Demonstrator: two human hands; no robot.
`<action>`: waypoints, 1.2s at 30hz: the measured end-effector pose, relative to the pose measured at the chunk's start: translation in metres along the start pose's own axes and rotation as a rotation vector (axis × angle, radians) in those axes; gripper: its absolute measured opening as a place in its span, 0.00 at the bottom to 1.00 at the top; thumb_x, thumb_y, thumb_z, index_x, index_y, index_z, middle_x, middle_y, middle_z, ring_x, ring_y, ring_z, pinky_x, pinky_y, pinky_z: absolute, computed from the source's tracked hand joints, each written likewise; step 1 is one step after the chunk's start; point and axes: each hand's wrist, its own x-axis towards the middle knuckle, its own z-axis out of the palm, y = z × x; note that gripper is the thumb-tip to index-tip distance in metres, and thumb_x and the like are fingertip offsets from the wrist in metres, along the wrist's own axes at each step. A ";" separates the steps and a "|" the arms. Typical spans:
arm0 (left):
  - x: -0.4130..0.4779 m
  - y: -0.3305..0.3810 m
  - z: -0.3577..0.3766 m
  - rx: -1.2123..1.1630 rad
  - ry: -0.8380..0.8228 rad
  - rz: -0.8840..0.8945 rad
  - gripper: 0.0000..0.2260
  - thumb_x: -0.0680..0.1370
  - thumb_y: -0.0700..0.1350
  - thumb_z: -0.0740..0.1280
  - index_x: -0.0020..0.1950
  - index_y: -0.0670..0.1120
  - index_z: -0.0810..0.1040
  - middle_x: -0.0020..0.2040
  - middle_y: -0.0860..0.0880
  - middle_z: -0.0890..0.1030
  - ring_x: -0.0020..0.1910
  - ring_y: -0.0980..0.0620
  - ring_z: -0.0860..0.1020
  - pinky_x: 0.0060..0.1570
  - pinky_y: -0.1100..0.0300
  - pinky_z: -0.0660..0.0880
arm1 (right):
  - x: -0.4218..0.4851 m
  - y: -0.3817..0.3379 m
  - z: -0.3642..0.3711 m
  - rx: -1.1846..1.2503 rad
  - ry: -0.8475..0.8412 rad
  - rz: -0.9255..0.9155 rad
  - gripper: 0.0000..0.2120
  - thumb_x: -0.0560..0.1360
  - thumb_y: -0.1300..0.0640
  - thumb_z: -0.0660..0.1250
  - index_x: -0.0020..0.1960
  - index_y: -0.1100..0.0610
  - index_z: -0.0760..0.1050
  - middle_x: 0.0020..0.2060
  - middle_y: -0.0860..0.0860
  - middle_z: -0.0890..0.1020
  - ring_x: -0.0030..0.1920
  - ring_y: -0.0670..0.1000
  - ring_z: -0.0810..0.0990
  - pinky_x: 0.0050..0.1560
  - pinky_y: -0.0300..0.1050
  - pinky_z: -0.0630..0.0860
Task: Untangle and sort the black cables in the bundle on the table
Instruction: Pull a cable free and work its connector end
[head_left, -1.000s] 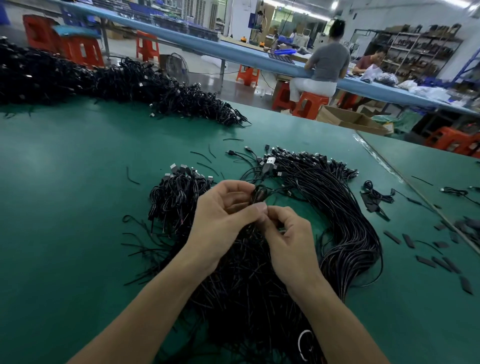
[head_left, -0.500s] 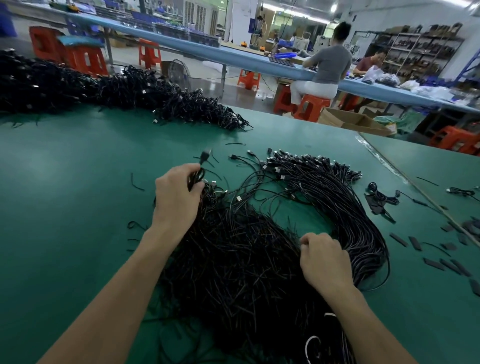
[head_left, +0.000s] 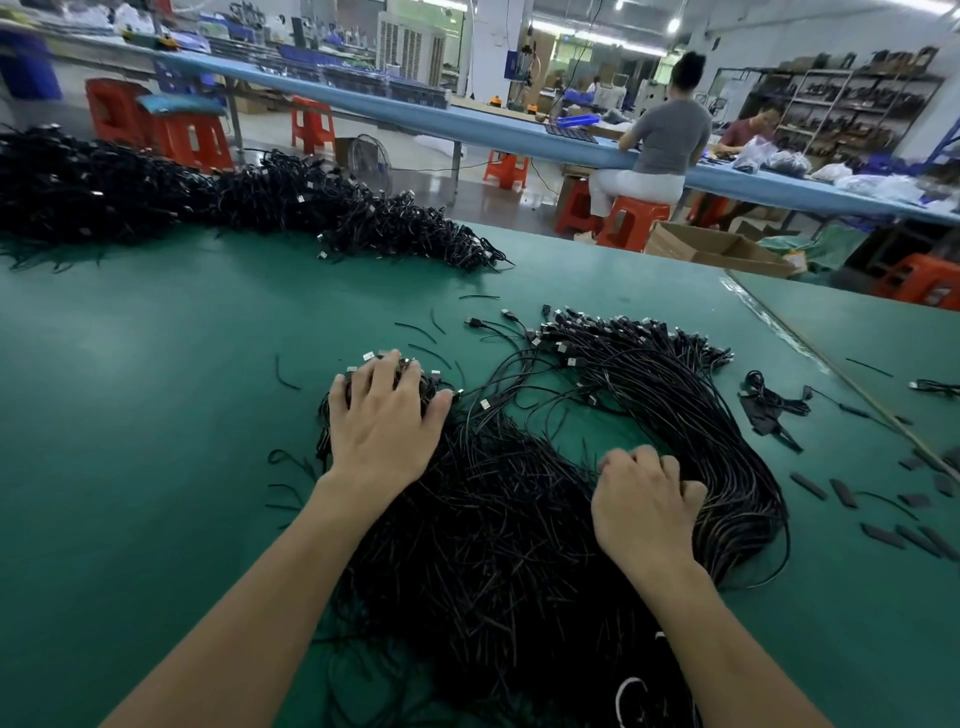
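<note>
A big tangled bundle of thin black cables (head_left: 498, 540) lies on the green table (head_left: 135, 415) in front of me. To its upper left is a smaller pile of cable ends with silver plugs (head_left: 431, 382). My left hand (head_left: 384, 421) lies flat on that pile, fingers spread and straight. My right hand (head_left: 644, 506) sits on the right part of the bundle with its fingers curled into the cables; what they hold is hidden. A fan of sorted cables (head_left: 675, 379) curves off to the right, plugs lined up at the far end.
A long heap of more black cables (head_left: 218, 197) runs along the table's far left edge. Short black strips (head_left: 841, 493) and a small coiled cable (head_left: 769, 400) lie to the right. A seam (head_left: 831, 364) joins a second table. People sit at a blue bench beyond.
My left hand has let go of the cable it lifted and now lies flat on the left pile. My right hand has stayed on the bundle's right side.
</note>
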 end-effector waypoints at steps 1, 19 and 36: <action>-0.003 0.001 -0.002 -0.025 0.088 0.019 0.24 0.82 0.60 0.54 0.71 0.49 0.73 0.75 0.46 0.67 0.75 0.45 0.62 0.75 0.43 0.54 | 0.003 -0.001 0.000 0.119 0.027 -0.016 0.13 0.82 0.56 0.54 0.57 0.51 0.76 0.54 0.49 0.78 0.56 0.52 0.75 0.57 0.53 0.68; -0.023 0.016 -0.008 -0.281 0.299 0.205 0.06 0.79 0.48 0.66 0.47 0.49 0.82 0.46 0.53 0.82 0.49 0.50 0.77 0.54 0.55 0.70 | 0.039 -0.018 -0.005 0.346 -0.316 0.000 0.19 0.82 0.57 0.62 0.32 0.56 0.69 0.39 0.47 0.80 0.37 0.53 0.77 0.48 0.50 0.75; -0.026 0.066 0.019 -0.778 -0.161 0.220 0.14 0.82 0.42 0.66 0.68 0.43 0.77 0.62 0.47 0.80 0.61 0.53 0.78 0.65 0.61 0.72 | -0.049 -0.076 -0.093 0.749 -0.342 -0.760 0.10 0.83 0.55 0.60 0.51 0.52 0.81 0.50 0.47 0.83 0.53 0.44 0.79 0.58 0.44 0.73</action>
